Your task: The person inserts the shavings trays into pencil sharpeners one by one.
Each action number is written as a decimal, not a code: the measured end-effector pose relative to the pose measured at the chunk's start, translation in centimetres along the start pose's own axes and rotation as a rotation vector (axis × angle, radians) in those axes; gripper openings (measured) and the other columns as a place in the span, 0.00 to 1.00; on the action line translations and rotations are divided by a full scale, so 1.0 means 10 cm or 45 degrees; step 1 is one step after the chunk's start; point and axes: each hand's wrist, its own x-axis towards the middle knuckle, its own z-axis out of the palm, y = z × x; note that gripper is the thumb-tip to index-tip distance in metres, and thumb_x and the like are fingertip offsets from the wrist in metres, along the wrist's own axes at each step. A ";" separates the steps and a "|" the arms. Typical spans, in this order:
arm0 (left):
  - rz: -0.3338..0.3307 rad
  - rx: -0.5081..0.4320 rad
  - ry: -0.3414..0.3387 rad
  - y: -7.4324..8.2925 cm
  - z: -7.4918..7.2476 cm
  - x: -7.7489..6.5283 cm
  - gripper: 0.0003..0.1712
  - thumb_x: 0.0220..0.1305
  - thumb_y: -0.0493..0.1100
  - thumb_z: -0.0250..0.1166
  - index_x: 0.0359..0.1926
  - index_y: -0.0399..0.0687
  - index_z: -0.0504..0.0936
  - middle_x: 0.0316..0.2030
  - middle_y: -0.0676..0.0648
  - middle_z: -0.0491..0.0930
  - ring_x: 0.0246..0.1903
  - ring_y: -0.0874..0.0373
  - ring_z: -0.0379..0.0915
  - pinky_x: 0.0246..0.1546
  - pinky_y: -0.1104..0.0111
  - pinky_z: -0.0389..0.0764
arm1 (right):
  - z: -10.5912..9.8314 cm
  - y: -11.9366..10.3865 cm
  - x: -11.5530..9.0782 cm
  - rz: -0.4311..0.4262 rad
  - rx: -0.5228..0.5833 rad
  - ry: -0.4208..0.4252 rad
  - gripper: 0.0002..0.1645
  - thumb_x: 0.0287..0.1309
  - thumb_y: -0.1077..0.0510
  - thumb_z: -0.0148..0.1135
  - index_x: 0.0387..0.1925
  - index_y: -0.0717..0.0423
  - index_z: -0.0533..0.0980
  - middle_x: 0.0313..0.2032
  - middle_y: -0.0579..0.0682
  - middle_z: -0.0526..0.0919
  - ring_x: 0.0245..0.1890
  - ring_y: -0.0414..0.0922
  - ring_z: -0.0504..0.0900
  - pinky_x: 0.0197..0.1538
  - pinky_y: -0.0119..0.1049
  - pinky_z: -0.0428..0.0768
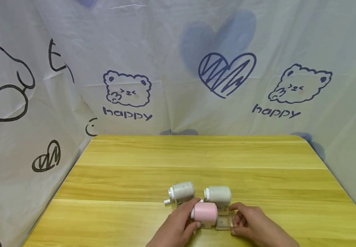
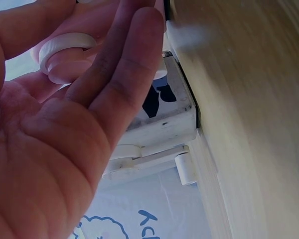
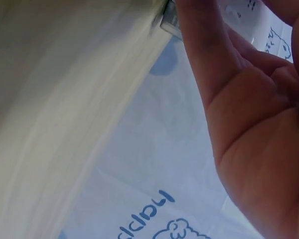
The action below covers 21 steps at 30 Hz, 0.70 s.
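Observation:
A pink pencil sharpener (image 1: 205, 212) with a white collar sits at the front middle of the table. My left hand (image 1: 178, 223) grips it from the left, fingers over its far side and thumb near its front. At its right end is a clear drawer (image 1: 223, 222), which extends out from the body. My right hand (image 1: 252, 221) pinches the drawer's right end between thumb and fingers. Behind stand two white pencil sharpeners, one on the left (image 1: 182, 191) with a white crank handle (image 2: 185, 169), the other on the right (image 1: 219, 195). In the right wrist view, the fingers mostly cover the drawer.
The yellow wood-grain table (image 1: 119, 185) stretches away behind the sharpeners. A white cloth (image 1: 171, 68) with bear and heart drawings hangs along its back and sides.

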 end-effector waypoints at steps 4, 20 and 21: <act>0.019 -0.010 0.012 -0.01 0.00 0.00 0.32 0.66 0.50 0.59 0.68 0.53 0.63 0.59 0.47 0.71 0.57 0.56 0.68 0.54 0.60 0.71 | 0.04 -0.01 0.02 -0.022 0.012 0.008 0.35 0.53 0.49 0.68 0.56 0.65 0.68 0.30 0.41 0.76 0.29 0.35 0.75 0.32 0.34 0.76; 0.006 -0.018 0.009 -0.02 0.01 0.00 0.32 0.66 0.51 0.59 0.69 0.52 0.62 0.60 0.47 0.70 0.57 0.56 0.67 0.55 0.60 0.71 | 0.07 -0.07 0.06 0.008 0.015 -0.069 0.36 0.56 0.50 0.66 0.61 0.62 0.67 0.29 0.40 0.77 0.29 0.36 0.75 0.31 0.34 0.75; 0.007 -0.014 0.010 -0.02 0.01 0.00 0.32 0.66 0.50 0.59 0.69 0.51 0.62 0.60 0.47 0.70 0.57 0.56 0.68 0.55 0.60 0.71 | 0.07 -0.07 0.07 0.013 0.017 -0.062 0.36 0.55 0.50 0.67 0.61 0.63 0.67 0.29 0.40 0.77 0.29 0.36 0.75 0.31 0.34 0.75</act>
